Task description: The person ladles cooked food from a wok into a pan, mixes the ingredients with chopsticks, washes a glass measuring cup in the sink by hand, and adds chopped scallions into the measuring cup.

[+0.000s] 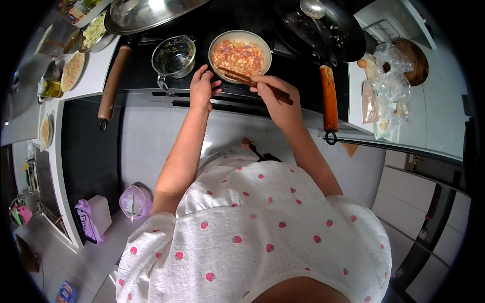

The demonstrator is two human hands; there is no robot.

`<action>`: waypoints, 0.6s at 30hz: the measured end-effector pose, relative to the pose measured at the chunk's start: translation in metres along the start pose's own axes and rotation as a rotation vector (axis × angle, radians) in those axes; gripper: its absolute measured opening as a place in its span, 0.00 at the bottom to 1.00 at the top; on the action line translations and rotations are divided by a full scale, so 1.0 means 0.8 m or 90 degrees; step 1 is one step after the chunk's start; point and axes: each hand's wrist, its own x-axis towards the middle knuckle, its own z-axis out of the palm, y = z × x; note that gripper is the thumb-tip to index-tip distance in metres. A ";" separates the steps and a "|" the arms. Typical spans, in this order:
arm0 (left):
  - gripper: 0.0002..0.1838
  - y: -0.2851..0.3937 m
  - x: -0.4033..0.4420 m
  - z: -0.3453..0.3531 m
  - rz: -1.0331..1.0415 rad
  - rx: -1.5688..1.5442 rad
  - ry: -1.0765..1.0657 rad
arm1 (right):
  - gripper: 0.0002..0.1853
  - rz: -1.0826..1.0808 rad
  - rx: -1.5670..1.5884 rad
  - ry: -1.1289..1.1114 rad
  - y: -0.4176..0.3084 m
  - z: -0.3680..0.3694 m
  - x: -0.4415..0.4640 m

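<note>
Bowl [243, 35], round and pale-rimmed, holds chunky red-and-yellow mixture [238, 55].

Chopsticks [241, 78] look wooden, the jug [174, 56] smooth glass, the lid [151, 15] glossy metal.

Bowl [240, 35] between jug [159, 56] and pan [349, 46]

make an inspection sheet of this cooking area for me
Surface: glossy black cooktop.
Job's things: round cream bowl holding red-and-yellow chopped food; brown wooden chopsticks, tips at the food.
Clutter: clear glass handled jug left of the bowl; round black wok, shiny metal ladle inside; crumpled clear plastic bags far right.
Grips: right grip closed on the chopsticks; left grip open beside the bowl, contact unclear.
Cables: nothing clearly identifiable.
Surroundings: round purple-lined bin on the floor.
</note>
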 end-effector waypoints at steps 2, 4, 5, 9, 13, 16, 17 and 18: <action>0.20 0.000 -0.001 0.003 -0.006 -0.007 0.002 | 0.07 0.001 0.019 -0.022 0.004 -0.005 0.001; 0.19 0.000 0.000 0.004 -0.008 -0.001 -0.002 | 0.09 -0.096 -0.181 0.053 0.020 -0.012 0.010; 0.19 0.001 0.001 0.004 -0.006 -0.001 -0.002 | 0.10 -0.111 -0.158 0.082 0.025 -0.016 0.013; 0.18 -0.002 0.002 0.003 -0.008 0.002 -0.010 | 0.10 -0.162 -0.163 0.134 0.021 -0.032 0.016; 0.18 -0.004 0.001 0.004 -0.011 -0.001 -0.017 | 0.08 -0.072 -0.186 0.087 0.004 -0.023 -0.001; 0.18 -0.002 0.002 0.002 -0.015 -0.002 0.001 | 0.07 -0.019 -0.102 0.049 -0.012 -0.011 -0.009; 0.18 -0.002 0.002 0.004 -0.015 -0.002 0.000 | 0.07 -0.050 -0.079 0.013 -0.013 -0.002 -0.006; 0.18 -0.001 0.001 0.005 -0.014 0.002 -0.008 | 0.08 -0.081 -0.055 -0.023 -0.013 0.004 -0.003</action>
